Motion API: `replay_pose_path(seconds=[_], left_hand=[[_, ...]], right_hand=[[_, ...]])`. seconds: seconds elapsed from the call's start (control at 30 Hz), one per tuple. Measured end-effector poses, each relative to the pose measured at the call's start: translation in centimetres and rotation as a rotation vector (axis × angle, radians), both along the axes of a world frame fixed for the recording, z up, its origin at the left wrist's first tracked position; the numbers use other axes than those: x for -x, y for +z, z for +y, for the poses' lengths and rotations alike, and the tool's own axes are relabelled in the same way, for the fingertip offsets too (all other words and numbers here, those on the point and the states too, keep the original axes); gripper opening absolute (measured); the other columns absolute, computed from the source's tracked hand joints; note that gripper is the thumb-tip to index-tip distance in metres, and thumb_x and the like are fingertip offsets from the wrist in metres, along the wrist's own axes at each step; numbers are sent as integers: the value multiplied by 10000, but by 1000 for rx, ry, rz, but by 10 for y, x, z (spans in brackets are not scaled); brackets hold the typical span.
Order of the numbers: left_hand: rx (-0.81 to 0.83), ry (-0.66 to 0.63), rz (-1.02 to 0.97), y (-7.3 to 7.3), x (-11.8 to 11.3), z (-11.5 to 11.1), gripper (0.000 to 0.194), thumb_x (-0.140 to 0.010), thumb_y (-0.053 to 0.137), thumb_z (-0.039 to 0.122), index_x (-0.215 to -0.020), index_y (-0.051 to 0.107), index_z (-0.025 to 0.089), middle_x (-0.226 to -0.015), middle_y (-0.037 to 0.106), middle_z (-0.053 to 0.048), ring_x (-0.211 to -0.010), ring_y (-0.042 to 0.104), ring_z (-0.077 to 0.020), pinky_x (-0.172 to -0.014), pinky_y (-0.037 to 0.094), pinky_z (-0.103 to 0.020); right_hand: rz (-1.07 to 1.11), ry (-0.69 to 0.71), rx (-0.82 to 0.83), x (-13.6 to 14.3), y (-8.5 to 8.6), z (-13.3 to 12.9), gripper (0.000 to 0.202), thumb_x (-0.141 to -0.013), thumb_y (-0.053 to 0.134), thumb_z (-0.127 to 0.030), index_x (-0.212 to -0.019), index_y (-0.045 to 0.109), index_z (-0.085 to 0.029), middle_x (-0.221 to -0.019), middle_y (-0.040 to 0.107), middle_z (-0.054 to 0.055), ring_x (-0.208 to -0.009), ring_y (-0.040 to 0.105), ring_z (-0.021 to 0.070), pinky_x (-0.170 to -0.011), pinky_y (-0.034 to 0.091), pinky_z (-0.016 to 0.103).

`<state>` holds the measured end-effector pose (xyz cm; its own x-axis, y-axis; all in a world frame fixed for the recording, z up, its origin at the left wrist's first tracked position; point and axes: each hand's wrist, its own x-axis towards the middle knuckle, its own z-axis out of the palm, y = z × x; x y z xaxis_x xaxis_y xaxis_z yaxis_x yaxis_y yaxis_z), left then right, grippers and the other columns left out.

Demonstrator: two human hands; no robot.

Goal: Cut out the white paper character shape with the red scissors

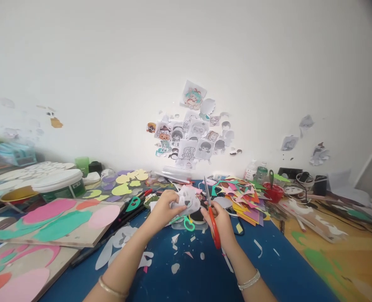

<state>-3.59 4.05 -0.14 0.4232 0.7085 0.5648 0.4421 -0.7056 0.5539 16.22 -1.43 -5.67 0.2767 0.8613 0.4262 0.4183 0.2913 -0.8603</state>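
Observation:
Between the fingers of my left hand (165, 209) is a white paper cutout (189, 199) with grey markings and small holes, held up over the blue mat (211, 277). My right hand (222, 220) grips a pair of scissors (215, 228) with red handles, blades pointing up and slightly left, just right of the cutout. The blades look close together and apart from the paper. Below my left fingers lies a green scissor handle (189, 223). White paper scraps (175, 268) are scattered on the mat in front of my hands.
Coloured paper scraps (247, 197) are heaped right of my hands. Boards with painted shapes (63, 222) and a white-lidded tub (60, 184) stand left. A red bowl (273, 192) is at the right. Paper drawings (189, 149) hang on the wall ahead.

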Motion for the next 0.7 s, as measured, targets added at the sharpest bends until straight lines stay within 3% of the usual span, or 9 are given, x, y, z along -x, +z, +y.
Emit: replay_pose_path(seconds=[0.17,0.3,0.4,0.5,0.6,0.7], left_hand=[[249,143,-438,-6,-6,0,399,-694,599,505,-513,460,179,-557,462,23,-613,474,-145,-565,359,-241],[518,12,-640,-9,-18,-9,405,-677,595,557,-619,551,159,-577,517,21,-577,485,-132,-507,351,-217],[582,-73,-605,-8,-25,-16,414,-687,582,566,-706,581,152,-620,549,19,-586,497,-127,-517,376,-215],[583,-95,-495,-6,-27,-21,420,-698,581,566,-769,589,151,-652,567,16,-603,513,-129,-536,401,-223],[647,-135,-431,-4,-24,-23,482,-690,627,524,-997,592,154,-800,633,-18,-749,586,-170,-674,465,-267],[713,-211,-363,-4,-21,-24,590,-684,659,479,-1147,530,136,-782,630,-26,-785,613,-185,-727,479,-291]], right_hand=[[275,204,-87,6,-1,2,437,-710,684,-389,-1065,545,-175,-672,624,11,-656,630,199,-624,499,301],[382,241,-106,20,-3,4,505,-616,753,-371,-1035,546,-181,-668,608,-6,-612,610,174,-599,500,291],[470,271,-125,26,-4,5,555,-569,787,-355,-1040,540,-196,-736,611,-1,-626,606,167,-578,503,277],[533,274,-134,24,-2,3,493,-616,759,-365,-1024,534,-206,-734,587,-12,-603,584,143,-552,492,253],[602,232,-130,17,3,1,479,-642,744,-365,-1034,515,-211,-666,535,-44,-550,550,120,-497,460,218],[655,207,-125,10,8,-1,526,-625,756,-369,-1056,493,-225,-672,515,-55,-523,541,116,-460,455,216]])
